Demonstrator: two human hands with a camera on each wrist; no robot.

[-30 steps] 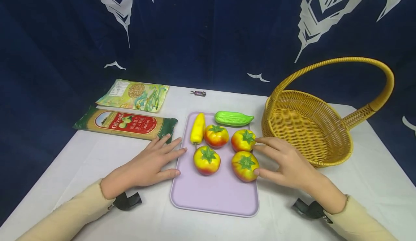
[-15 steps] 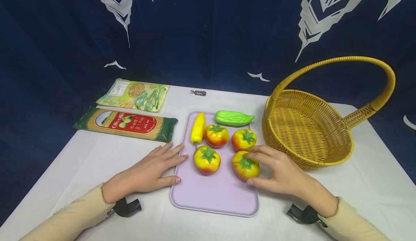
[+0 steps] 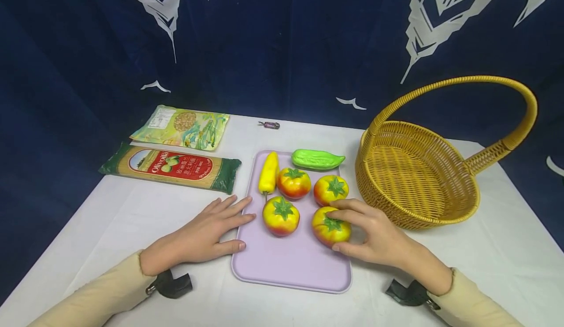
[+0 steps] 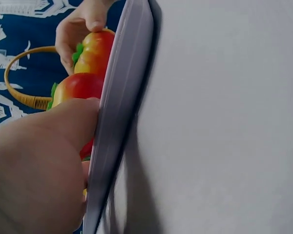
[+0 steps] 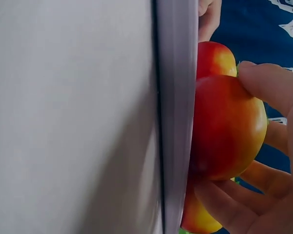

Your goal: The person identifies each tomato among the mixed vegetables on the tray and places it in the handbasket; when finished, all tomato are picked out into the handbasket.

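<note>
A red-and-yellow tomato (image 3: pixel 320 232) is at the right side of the lilac tray (image 3: pixel 286 268), pinched in the right hand's (image 3: pixel 382 234) grip. The tray also holds three other tomatoes (image 3: pixel 281 223), a yellow pepper (image 3: pixel 268 174) and, at its far edge, a green gourd (image 3: pixel 318 159). The left hand (image 3: pixel 198 238), fingers spread, touches its left rim. Right of it stands a wicker basket (image 3: pixel 405 182); left lies a packet (image 3: pixel 176 168) labelled spaghetti.

A blue curtain (image 3: pixel 264 48) behind the far edge of the white desk (image 3: pixel 291 312) hides the room, so its kind is unclear.
</note>
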